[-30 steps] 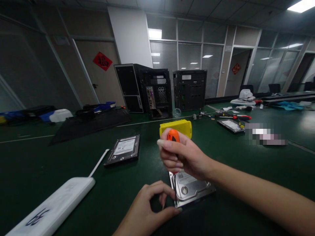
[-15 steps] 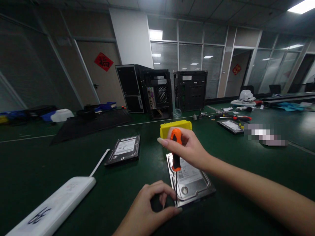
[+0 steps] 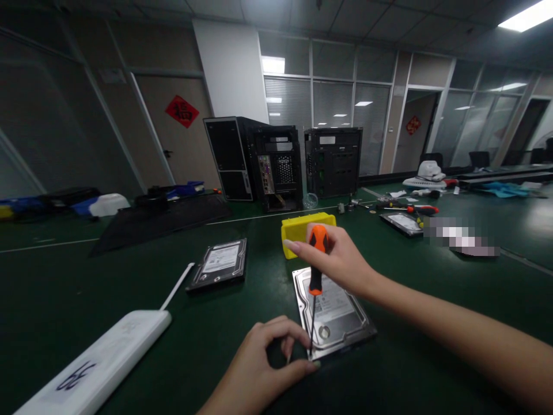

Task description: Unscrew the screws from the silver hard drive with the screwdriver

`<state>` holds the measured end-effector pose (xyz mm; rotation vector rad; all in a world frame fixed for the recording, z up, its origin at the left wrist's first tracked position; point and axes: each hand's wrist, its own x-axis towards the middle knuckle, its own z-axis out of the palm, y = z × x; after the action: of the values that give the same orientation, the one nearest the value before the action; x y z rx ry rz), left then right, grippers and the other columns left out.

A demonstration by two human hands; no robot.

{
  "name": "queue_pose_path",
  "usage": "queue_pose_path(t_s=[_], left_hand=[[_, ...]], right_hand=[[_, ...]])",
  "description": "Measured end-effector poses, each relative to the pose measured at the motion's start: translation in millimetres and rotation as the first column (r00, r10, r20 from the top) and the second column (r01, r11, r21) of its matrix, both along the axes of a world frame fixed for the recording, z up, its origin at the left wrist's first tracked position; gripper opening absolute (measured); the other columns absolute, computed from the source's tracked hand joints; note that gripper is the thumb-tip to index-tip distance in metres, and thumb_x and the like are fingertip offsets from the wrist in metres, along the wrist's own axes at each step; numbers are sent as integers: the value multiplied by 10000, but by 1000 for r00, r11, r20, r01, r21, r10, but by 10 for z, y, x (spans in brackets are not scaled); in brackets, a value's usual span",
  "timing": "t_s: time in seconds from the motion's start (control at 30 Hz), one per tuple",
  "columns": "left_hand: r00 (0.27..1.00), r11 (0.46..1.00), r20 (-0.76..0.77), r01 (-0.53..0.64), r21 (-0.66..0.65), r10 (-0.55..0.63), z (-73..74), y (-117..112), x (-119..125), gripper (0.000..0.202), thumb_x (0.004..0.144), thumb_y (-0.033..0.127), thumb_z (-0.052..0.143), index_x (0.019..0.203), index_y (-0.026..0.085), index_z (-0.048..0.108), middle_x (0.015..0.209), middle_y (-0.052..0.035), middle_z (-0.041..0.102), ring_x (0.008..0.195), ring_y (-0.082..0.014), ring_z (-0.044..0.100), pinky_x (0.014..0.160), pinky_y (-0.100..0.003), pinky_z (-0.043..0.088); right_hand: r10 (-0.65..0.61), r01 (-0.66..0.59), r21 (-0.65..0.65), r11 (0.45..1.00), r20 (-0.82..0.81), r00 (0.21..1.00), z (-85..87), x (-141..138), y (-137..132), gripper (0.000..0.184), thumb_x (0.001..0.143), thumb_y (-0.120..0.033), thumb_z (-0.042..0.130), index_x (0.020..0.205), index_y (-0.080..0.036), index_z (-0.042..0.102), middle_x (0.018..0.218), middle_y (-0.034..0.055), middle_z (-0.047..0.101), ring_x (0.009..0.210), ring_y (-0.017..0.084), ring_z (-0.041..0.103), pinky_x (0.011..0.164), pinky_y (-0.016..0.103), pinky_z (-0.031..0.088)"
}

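My right hand (image 3: 341, 256) is closed around the orange and black handle of a screwdriver (image 3: 317, 285). The screwdriver stands nearly upright, its thin shaft reaching down to the near left corner of a silver hard drive (image 3: 345, 328). That drive lies flat on the green table, white label up. At the same corner, my left hand (image 3: 268, 357) is closed with thumb and forefinger on the drive's edge, on either side of the screwdriver's tip. Just beyond my right hand is a yellow plastic tray (image 3: 296, 233), partly hidden by it.
A second hard drive (image 3: 220, 262) lies to the left, near a white box marked 39 (image 3: 99, 363). Computer cases (image 3: 276, 167) stand at the back. On the right are another hard drive (image 3: 401, 223), tools (image 3: 425, 208) and a white device (image 3: 427, 176).
The top of the screwdriver handle has tipped slightly to the right along with my right hand. My left hand stays at the drive's corner.
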<state>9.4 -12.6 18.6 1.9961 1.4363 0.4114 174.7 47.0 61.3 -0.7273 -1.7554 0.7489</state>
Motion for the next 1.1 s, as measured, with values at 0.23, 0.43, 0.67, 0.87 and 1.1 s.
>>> queue_pose_path(t_s=[0.23,0.43,0.67,0.87,1.1], left_hand=[[1000,1000,-2,-3,-15,3,18,-12,7,243,675,384,685,833,200,683,709,24,546,757,-179,518,767,-290,349],[1000,999,-15,-17,-28,17,-7,-9,-16,273,639,392,711,849,220,693,709,25,538,790,-187,509,802,-303,350],[997,1000,81,16,-21,-14,-66,34,-31,223,669,395,700,788,209,727,746,-3,560,720,-157,509,672,-253,381],[998,999,64,-25,-35,27,-83,33,-32,221,640,397,728,743,203,729,717,0,536,701,-159,500,640,-257,370],[996,999,81,-37,-35,40,-126,41,-33,210,653,410,724,701,207,737,680,-3,531,691,-159,492,637,-261,356]], right_hand=[[-25,2,-173,985,-129,991,3,311,2,342,763,-484,569,662,-166,494,568,-46,422,483,62,388,457,209,306],[-223,66,-395,916,-367,903,-281,799,306,379,723,-542,575,750,-170,509,499,-59,453,345,36,311,353,188,217],[-332,-57,-645,762,-466,820,-767,991,474,320,734,-470,583,812,-179,474,422,-84,413,325,32,246,353,169,180],[-287,-95,-654,751,-452,844,-783,884,387,307,769,-461,551,852,-171,496,489,-59,476,336,28,273,348,171,188],[-271,-8,-614,789,-360,893,-824,819,329,266,801,-435,531,820,-173,493,530,-53,477,360,24,300,340,158,187]])
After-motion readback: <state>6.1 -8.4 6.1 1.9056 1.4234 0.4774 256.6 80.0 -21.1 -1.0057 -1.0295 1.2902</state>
